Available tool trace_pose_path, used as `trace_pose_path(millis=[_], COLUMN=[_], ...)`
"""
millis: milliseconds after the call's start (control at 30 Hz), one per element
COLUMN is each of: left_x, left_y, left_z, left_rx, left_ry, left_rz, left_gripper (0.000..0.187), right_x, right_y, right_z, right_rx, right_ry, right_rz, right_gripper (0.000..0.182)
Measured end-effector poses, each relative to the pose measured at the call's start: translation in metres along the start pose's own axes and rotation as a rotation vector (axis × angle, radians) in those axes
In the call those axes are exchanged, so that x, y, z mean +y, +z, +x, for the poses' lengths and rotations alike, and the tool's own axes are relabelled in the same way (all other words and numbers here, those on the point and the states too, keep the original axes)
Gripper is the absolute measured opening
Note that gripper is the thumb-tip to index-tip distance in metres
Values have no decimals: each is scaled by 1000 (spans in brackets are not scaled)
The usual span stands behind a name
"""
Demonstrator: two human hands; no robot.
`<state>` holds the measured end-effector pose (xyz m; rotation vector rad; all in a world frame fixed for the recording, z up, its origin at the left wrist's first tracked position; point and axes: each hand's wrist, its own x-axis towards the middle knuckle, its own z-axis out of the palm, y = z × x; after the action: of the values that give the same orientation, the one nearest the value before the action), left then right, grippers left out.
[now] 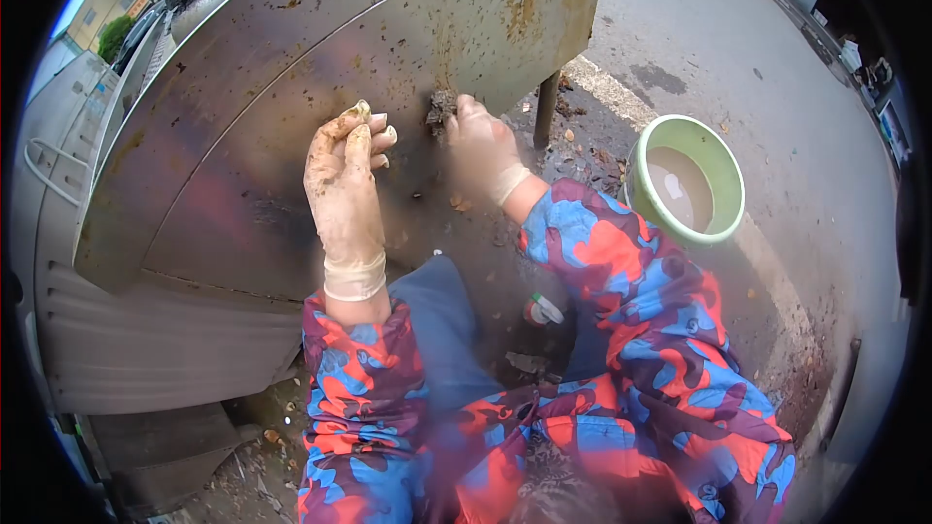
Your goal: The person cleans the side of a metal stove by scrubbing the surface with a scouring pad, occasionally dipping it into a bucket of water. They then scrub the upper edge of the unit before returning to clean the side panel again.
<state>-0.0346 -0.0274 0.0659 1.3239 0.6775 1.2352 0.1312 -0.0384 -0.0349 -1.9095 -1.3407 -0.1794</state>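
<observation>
Dark, ragged clump [440, 109]: at the fingertips of the gloved right hand [480, 144], on their left side, against the stained metal panel [291, 126]. Long axis roughly up and down in the view, upper end towards the panel's top edge; no clear front or tip to tell.

Right fingers: bent, closed on the clump at its right edge. Gloved left hand [348, 194]: raised before the panel, left of the clump and apart from it; fingers loosely curled, soiled; contact between thumb and forefinger impossible to tell.

Nearby: metal leg [547, 111]; green bucket [636, 180] with murky water [691, 196], right of both hands.
</observation>
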Motion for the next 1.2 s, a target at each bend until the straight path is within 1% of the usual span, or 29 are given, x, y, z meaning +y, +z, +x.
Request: trace_pose_path(millis=[33,67,100,167,233,267,300,333,367,467,500,533,567,600,633,667,700,767,800,867,900,933,1000,1067,1100,1133,1167,1200], left_x=[1,-2,-4,-6,-8,-7,-8,-9,-9,-6,-5,-9,-10,-10,-10,-12,-15,-17,-14,-12,-12,-12,-13,-13,-14,-16,-18,-15], left_y=[1,2,3,1,-1,-4,-8,-12,-13,-4,-1,0,0,0,-1,-3,-6,-8,-7,-5,-2,1,3,1,0,-4,-6,-5], left_z=[-2,-3,-4,-2,-2,-2,0,2,5,4,3,2,-1,-2,-3,-2,-1,2,4,3,1,0,-1,-2,-2,1,2,3], left_rx=[-4,6,-14,-40,-31,-37,-41,-29,-16,-24,-29,-51,-45,-60,-76,-72,-78,-58,-66,-35,-33,-47,-70,-72,-75,-82,-85,-74], left_ry=[-24,-22,-7,9,-36,-20,-22,-20,-14,-15,-1,11,12,2,-8,-12,-12,6,13,-39,-42,-39,-63,-59,-57,-31,-33,-36], left_rz=[-4,-7,-4,8,26,29,32,61,88,86,89,68,70,78,85,91,93,104,105,113,109,81,26,32,33,88,87,84], left_gripper=[15,15,15,16,16,16,16,18,20,21,21,21,21,21,22,21,21,21,21,20,20,18,15,15,15,21,21,19], right_x=[-22,-29,-28,-18,58,96,104,95,87,1,-15,-46,-30,-1,17,5,13,37,35,13,5,-2,-3,13,19,28,37,37], right_y=[-20,-20,-16,4,82,121,126,113,100,20,7,-26,-3,36,57,35,35,46,39,18,16,14,17,39,43,45,47,47], right_z=[7,19,20,18,4,-2,-4,-4,-5,7,14,19,14,5,1,-4,-11,-19,-16,-3,9,16,20,12,9,1,-6,-1], right_rx=[67,174,169,289,105,20,-44,-102,-72,83,121,35,30,158,285,-32,-132,-306,-291,-160,-73,-23,29,18,19,-121,-261,-301], right_ry=[4,-73,-84,52,-6,-51,-116,-187,-166,52,-13,204,200,51,-96,428,465,122,91,82,197,124,48,175,174,151,126,70], right_rz=[85,169,176,96,-152,-268,-366,-459,-412,20,74,214,218,4,-212,279,248,-141,-161,-92,78,71,72,100,102,4,-96,-140], right_gripper=[19,19,19,19,21,23,24,24,25,30,31,32,32,32,33,33,33,35,36,39,39,39,40,40,40,32,32,31])
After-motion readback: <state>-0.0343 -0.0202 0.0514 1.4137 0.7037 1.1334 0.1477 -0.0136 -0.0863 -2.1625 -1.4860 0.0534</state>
